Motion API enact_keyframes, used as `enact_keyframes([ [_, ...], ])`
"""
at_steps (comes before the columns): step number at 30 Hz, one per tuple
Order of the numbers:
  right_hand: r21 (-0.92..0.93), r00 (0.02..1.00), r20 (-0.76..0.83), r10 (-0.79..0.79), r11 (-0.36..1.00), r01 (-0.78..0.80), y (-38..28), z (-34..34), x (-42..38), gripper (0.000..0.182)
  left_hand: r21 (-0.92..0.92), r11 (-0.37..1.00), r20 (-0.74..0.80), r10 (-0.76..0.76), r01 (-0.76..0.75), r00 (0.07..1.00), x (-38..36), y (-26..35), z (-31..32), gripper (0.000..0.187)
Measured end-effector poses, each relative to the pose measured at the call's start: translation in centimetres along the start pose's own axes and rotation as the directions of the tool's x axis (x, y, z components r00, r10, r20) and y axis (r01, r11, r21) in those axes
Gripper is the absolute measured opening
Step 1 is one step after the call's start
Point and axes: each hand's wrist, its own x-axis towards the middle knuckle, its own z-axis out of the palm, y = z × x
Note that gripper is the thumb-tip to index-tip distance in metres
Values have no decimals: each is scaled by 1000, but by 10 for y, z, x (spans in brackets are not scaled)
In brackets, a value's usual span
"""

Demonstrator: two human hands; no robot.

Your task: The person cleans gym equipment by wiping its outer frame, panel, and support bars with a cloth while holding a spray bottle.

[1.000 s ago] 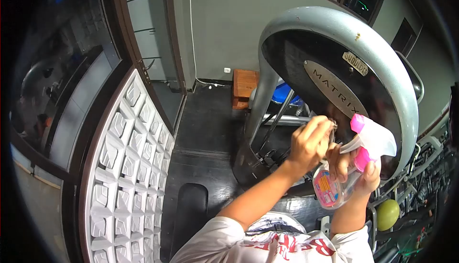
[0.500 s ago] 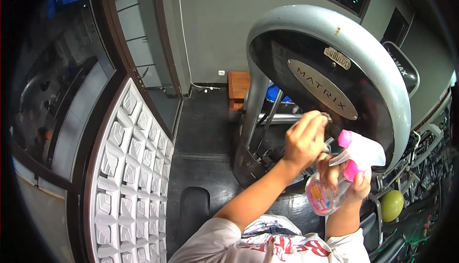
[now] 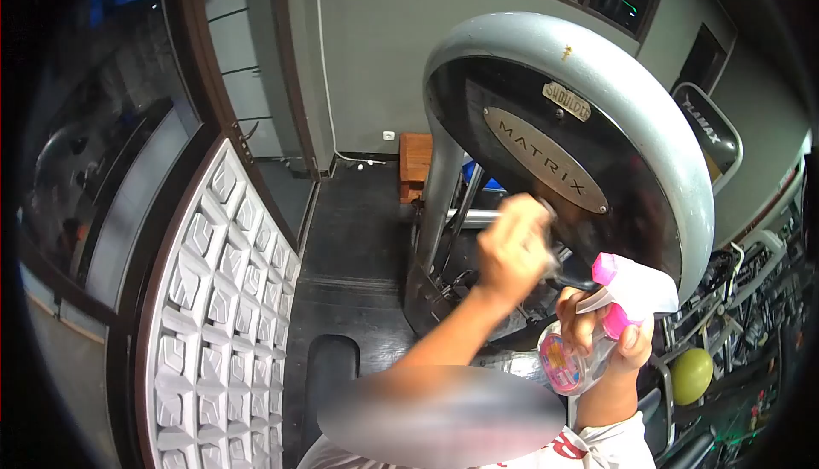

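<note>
My left hand (image 3: 514, 245), smeared by motion, is closed on what looks like a crumpled greyish cloth (image 3: 551, 257), with only its edges showing beside the fingers. It overlaps the lower part of the machine's black panel (image 3: 478, 89), left of and below the oval MATRIX plate (image 3: 546, 160). In my right hand (image 3: 630, 345) is a clear spray bottle (image 3: 560, 365) with a white and pink trigger head (image 3: 636, 285). Its nozzle points left, and my fingers wrap the neck and trigger. A colourful label shows on the bottle, which is tilted.
The panel sits in a thick silver frame (image 3: 627, 64). A wooden box (image 3: 415, 162) stands by the grey wall. White patterned panelling (image 3: 213, 298) runs along the left. A black pad (image 3: 331, 375) lies near me, and a yellow-green ball (image 3: 692, 376) is at right among gym equipment.
My left hand has moved slightly left in view and is now blurred. The machine and bottle also sit a little further left as the view shifts. My right hand still grips the bottle.
</note>
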Motion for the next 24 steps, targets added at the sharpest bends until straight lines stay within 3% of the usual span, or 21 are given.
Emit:
enact_keyframes([
  [2, 133, 994, -48, 94, 987, -86, 2, 1, -2, 66, 6, 999, 39, 38, -38, 999, -10, 16, 5, 21],
  [6, 137, 996, 49, 74, 987, -80, 8, -14, 1, 59, 175, 967, -4, 190, -186, 982, 18, -11, -3, 21],
  [10, 212, 996, 48, 72, 974, -81, 13, -21, -1, 54, 166, 981, -199, -63, 97, 978, 82, -65, -17, 7],
  [13, 192, 993, 73, 93, 976, -105, 15, -30, 1, 51, 203, 979, -200, 10, 32, 980, 83, -68, -15, 6],
  [14, 188, 994, 54, 97, 977, -105, 16, -29, 3, 50, 107, 981, -151, -147, 164, 977, 68, -50, -16, 8],
  [15, 210, 994, 51, 94, 972, -102, 20, -28, 6, 49, 117, 991, -148, -47, 65, 988, 54, -41, -13, 10],
  [17, 252, 996, 44, 81, 964, -90, 29, -24, 12, 49, 24, 999, -42, -35, 36, 999, 19, -19, -9, 14],
  [19, 255, 996, 18, 90, 963, -92, 37, -17, 17, 49, -23, 1000, -39, -17, 17, 999, -1, -5, -2, 22],
  [21, 251, 996, 2, 93, 964, -91, 41, -9, 19, 49, 34, 999, -12, 13, -13, 1000, 6, -23, -8, 19],
  [22, 246, 997, 1, 83, 966, -81, 44, -4, 21, 49, 110, 992, -39, 65, -61, 997, 23, -33, -14, 17],
  [24, 217, 999, -11, 42, 975, -38, 46, 4, 26, 48, 114, 993, -174, -18, 38, 985, 60, -68, -21, 10],
])
